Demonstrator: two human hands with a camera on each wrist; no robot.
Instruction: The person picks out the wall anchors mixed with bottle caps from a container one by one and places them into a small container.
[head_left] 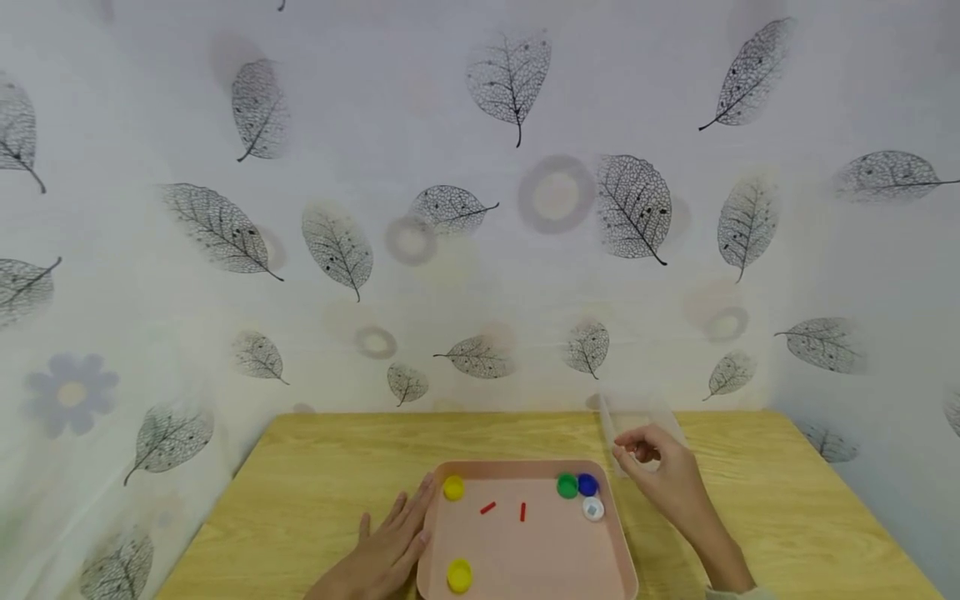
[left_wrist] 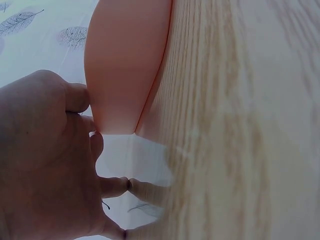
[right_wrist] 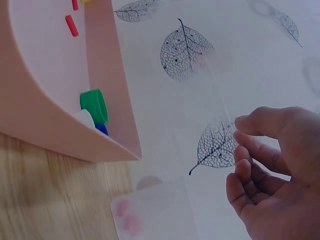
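Note:
A pink tray (head_left: pixel 528 533) lies on the wooden table. My left hand (head_left: pixel 386 542) rests against its left side, fingers spread and fairly straight; in the left wrist view the fingertips (left_wrist: pixel 80 97) meet the tray's outer wall (left_wrist: pixel 127 65). Beyond the tray's right edge, my right hand (head_left: pixel 663 471) is raised in front of a clear plastic box (head_left: pixel 652 410). Its fingers are curled, thumb and index tips together, with nothing visible between them. Two red sticks (head_left: pixel 522 512) lie in the tray, and blurred pinkish shapes (right_wrist: pixel 131 225) show through the box wall.
Two yellow caps (head_left: pixel 460 575) sit along the tray's left side. A green cap (head_left: pixel 567 486), a blue cap (head_left: pixel 588 484) and a white cap (head_left: pixel 593 509) cluster in its far right corner. A leaf-patterned wall covering (head_left: pixel 480 275) stands behind the table.

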